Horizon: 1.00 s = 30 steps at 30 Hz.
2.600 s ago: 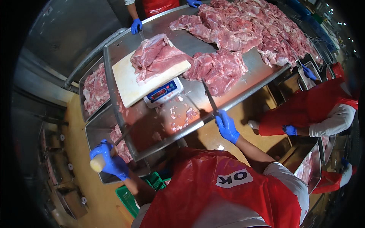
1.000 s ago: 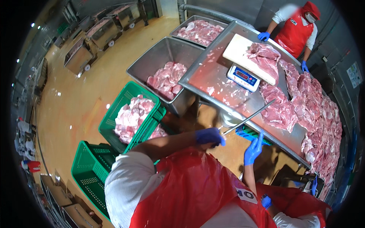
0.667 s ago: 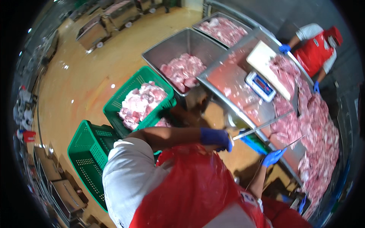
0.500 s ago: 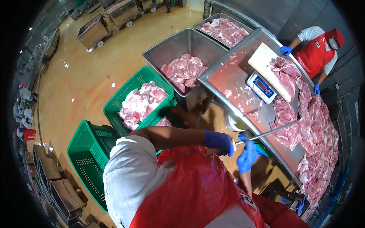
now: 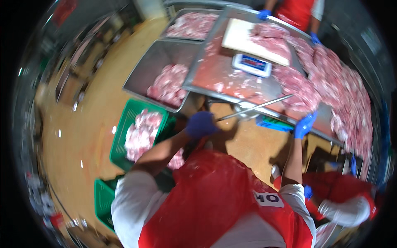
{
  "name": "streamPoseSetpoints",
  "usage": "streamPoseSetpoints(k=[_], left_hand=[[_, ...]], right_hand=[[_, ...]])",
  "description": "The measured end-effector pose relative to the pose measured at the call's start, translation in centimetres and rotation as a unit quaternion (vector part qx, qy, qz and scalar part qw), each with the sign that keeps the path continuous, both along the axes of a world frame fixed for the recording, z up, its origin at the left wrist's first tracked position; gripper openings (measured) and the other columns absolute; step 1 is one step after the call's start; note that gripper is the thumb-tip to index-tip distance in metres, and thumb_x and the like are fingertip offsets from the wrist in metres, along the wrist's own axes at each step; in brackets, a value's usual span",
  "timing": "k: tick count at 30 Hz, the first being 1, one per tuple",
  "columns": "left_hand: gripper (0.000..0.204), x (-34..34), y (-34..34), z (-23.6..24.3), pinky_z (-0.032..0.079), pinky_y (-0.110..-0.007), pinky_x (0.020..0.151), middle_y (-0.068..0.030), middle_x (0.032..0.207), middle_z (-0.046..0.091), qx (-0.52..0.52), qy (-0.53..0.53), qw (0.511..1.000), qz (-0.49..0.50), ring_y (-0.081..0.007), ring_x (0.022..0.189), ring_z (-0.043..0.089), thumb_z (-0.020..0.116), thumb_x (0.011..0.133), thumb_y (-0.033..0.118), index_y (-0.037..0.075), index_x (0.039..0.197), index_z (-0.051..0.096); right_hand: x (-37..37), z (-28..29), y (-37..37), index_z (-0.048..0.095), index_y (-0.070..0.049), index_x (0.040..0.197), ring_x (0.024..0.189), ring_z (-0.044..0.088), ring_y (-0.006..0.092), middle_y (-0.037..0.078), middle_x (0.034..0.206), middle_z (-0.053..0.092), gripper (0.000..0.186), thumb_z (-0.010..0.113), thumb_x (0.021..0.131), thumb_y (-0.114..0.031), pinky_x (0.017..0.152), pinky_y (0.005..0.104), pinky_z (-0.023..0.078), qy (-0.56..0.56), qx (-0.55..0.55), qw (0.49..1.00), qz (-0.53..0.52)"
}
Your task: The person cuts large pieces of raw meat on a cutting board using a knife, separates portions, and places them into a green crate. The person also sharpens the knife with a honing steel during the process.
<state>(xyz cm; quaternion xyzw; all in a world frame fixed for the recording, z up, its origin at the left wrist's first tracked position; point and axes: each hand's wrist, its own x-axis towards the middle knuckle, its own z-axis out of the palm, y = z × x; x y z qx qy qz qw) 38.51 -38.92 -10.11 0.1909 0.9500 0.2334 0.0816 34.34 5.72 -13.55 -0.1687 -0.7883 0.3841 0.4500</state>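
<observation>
My left hand (image 5: 201, 125), in a blue glove, is closed around the handle of a sharpening steel (image 5: 256, 107). The long thin rod points right and away, its tip over the meat in this view. My right hand (image 5: 305, 125), also gloved in blue, is at the near edge of the metal table (image 5: 223, 84), close to a large slab of raw meat (image 5: 298, 89). Its fingers look stretched toward the meat, somewhat blurred; nothing shows in them. I cannot tell whether they touch it.
A digital scale (image 5: 252, 65) and white cutting board (image 5: 237, 35) stand on the table; a meat heap (image 5: 339, 80) lies right. Metal bins (image 5: 138, 76) and green crates (image 5: 120, 138) stand left. One co-worker (image 5: 293, 14) stands across the table, another (image 5: 345, 202) at lower right.
My right hand has moved from beside the sharpening steel out to the table edge by the meat. My left hand has shifted left with the steel. The view has turned.
</observation>
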Motion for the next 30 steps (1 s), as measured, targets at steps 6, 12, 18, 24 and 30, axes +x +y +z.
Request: streamPoseSetpoints(k=[6, 12, 18, 24, 30], left_hand=[[0.017, 1.0, 0.3, 4.0, 0.049, -0.048, 0.055, -0.0144, 0.066, 0.063, -0.086, 0.198, 0.971, 0.107, -0.0374, 0.06, 0.063, 0.065, 0.08, 0.031, 0.014, 0.079, 0.062], [0.016, 0.3, 2.5, 10.6, 0.05, -0.045, 0.056, -0.0133, 0.069, 0.062, -0.048, 0.264, 0.963, 0.007, -0.0354, 0.06, 0.062, 0.07, 0.077, 0.022, 0.011, 0.081, 0.058], [0.014, 0.8, 4.4, 15.2, 0.05, -0.046, 0.058, -0.0132, 0.071, 0.063, -0.075, 0.303, 0.95, 0.002, -0.0344, 0.062, 0.063, 0.07, 0.075, 0.021, 0.01, 0.079, 0.063], [0.012, 1.2, 4.3, 14.6, 0.052, -0.043, 0.057, -0.013, 0.069, 0.064, -0.071, 0.286, 0.955, 0.026, -0.0354, 0.063, 0.064, 0.071, 0.073, 0.02, 0.01, 0.077, 0.067], [0.012, -0.6, 5.8, 14.7, 0.049, -0.041, 0.052, -0.0142, 0.062, 0.06, 0.027, 0.216, 0.975, -0.032, -0.0285, 0.055, 0.06, 0.067, 0.076, 0.018, 0.006, 0.076, 0.065]], right_hand=[[10.0, -2.2, -13.9, 0.056, -0.005, 0.094, 0.069, 0.052, 0.0352, 0.017, 0.08, 0.053, 0.006, 0.051, 0.091, -0.007, 0.064, 0.0402, 0.046, -0.061, -0.019, 0.972, 0.224], [6.5, 6.9, -11.6, 0.054, -0.003, 0.081, 0.058, 0.054, 0.0281, 0.012, 0.067, 0.056, 0.017, 0.049, 0.096, -0.009, 0.054, 0.0377, 0.043, 0.008, 0.139, 0.974, 0.18], [6.4, 7.2, -10.5, 0.052, -0.004, 0.086, 0.054, 0.049, 0.0178, 0.007, 0.066, 0.052, 0.017, 0.047, 0.099, -0.012, 0.052, 0.0318, 0.041, 0.075, 0.064, 0.979, 0.178], [8.4, 5.8, -8.8, 0.055, -0.005, 0.081, 0.056, 0.052, 0.0237, 0.009, 0.067, 0.054, 0.016, 0.051, 0.095, -0.01, 0.053, 0.0359, 0.042, -0.076, 0.327, 0.929, 0.155], [6.0, 3.3, -6.7, 0.056, -0.005, 0.088, 0.054, 0.055, 0.0392, 0.018, 0.068, 0.059, 0.016, 0.052, 0.094, -0.019, 0.055, 0.0477, 0.047, -0.082, 0.364, 0.896, 0.243]])
